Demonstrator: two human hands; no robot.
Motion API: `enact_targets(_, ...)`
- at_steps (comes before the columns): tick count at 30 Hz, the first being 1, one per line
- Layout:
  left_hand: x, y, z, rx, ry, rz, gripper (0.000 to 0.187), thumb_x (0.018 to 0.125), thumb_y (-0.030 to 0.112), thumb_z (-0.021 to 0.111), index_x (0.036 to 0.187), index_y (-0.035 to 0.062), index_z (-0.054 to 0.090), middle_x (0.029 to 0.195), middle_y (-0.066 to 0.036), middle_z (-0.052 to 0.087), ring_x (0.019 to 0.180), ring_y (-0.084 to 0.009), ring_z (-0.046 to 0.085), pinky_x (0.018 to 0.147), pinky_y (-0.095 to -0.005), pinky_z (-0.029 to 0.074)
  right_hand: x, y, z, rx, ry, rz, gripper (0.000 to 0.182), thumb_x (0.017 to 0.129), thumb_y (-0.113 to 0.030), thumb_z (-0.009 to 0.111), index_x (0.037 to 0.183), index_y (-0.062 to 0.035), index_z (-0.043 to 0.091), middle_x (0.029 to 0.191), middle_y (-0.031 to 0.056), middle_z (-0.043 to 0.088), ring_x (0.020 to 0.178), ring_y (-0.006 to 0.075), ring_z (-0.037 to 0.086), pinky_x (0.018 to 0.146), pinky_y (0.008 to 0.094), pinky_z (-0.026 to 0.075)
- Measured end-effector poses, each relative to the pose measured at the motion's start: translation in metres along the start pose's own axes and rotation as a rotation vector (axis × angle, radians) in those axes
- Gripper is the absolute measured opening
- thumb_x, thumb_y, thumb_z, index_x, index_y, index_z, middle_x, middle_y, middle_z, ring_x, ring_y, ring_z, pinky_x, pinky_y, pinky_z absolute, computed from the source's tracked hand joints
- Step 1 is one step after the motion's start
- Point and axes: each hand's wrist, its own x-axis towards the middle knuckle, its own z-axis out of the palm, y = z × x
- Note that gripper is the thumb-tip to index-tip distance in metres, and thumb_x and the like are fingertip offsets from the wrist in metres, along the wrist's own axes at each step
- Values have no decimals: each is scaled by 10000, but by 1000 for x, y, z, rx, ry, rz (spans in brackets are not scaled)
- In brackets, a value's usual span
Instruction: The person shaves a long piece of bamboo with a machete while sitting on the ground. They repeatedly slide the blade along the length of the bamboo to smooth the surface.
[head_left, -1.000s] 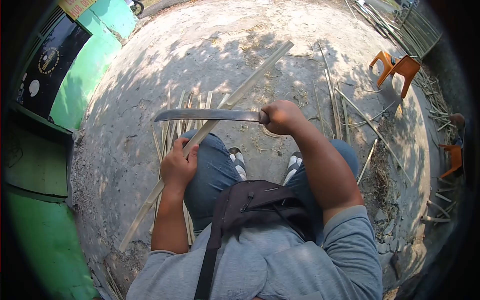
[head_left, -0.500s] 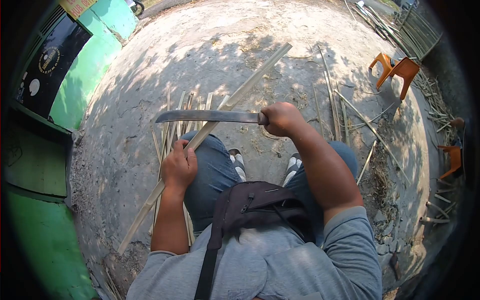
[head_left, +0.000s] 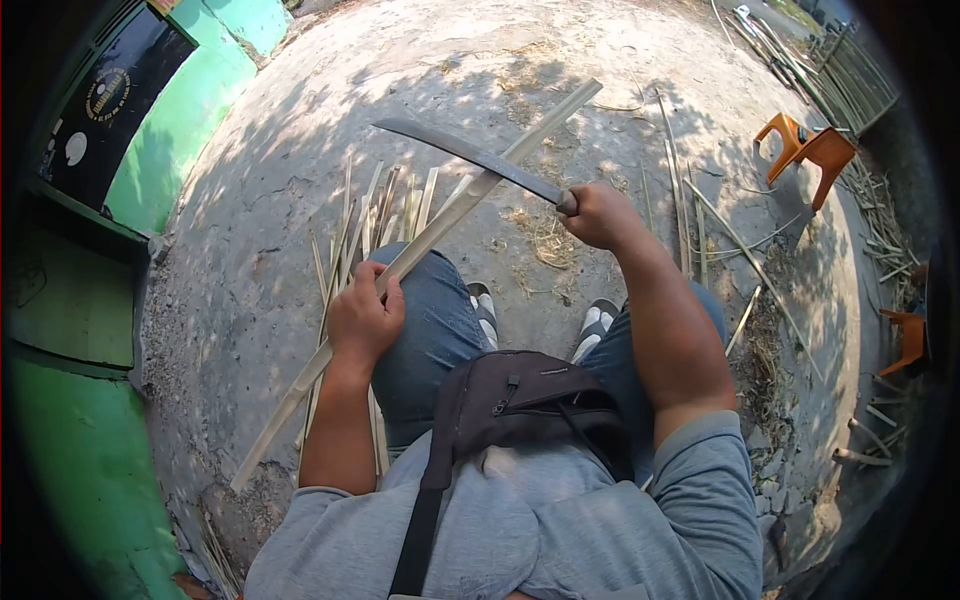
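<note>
A long pale bamboo strip slants across my left thigh, from low on the left up to the far right. My left hand is closed around it, below its middle. In my right hand is the handle of a machete. Its long dark blade crosses the strip's upper half, apparently touching it, with the tip pointing up and left. Part of the strip is hidden behind my left hand and the blade.
Several more bamboo strips lie beyond and beside my left knee. Other strips are on the concrete ground to the right. An orange plastic chair stands at the far right. A green wall runs along the left. A black bag rests on my lap.
My right hand has moved up and right with the machete, and the blade now crosses the strip farther up, tilted tip-upward. My left hand keeps its grip on the strip, and the view has shifted slightly.
</note>
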Motion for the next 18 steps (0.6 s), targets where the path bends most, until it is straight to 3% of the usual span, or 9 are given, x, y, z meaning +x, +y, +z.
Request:
enact_targets(5,2,1,0,7,-17,27,242,966,290,639,1107,96,604,744,-192,702,699,-444,699,641,-553,548,-11,-25,2,-90,-86,-71,182,841,-280,732,969,-157,773,953,148,754,915,380,722,806,493,580)
enact_targets(9,1,-5,4,-41,42,68,239,964,283,641,1103,90,617,755,-193,709,708,-439,707,646,-547,555,-16,-46,19,-128,-109,-247,149,816,-228,743,956,-183,766,932,129,753,912,362,728,801,473,587)
enact_targets(13,-2,-9,6,-52,49,44,240,965,286,639,1102,89,623,769,-195,717,721,-436,715,658,-541,563,-8,-35,10,-73,4,-228,79,812,-209,743,877,-170,768,906,128,750,873,362,729,786,467,588)
enact_targets(14,-2,-8,5,-38,46,37,238,965,287,638,1100,91,622,769,-195,717,723,-435,716,659,-540,564,-5,-30,5,-53,-35,-142,110,844,-246,732,877,-150,775,919,145,750,882,370,729,796,476,588)
enact_targets(18,1,-4,3,-18,16,29,230,968,298,633,1093,104,620,760,-187,715,720,-434,715,658,-542,563,-5,-13,-2,-23,-14,43,205,905,-312,686,967,-143,784,950,165,752,906,399,722,816,504,583)
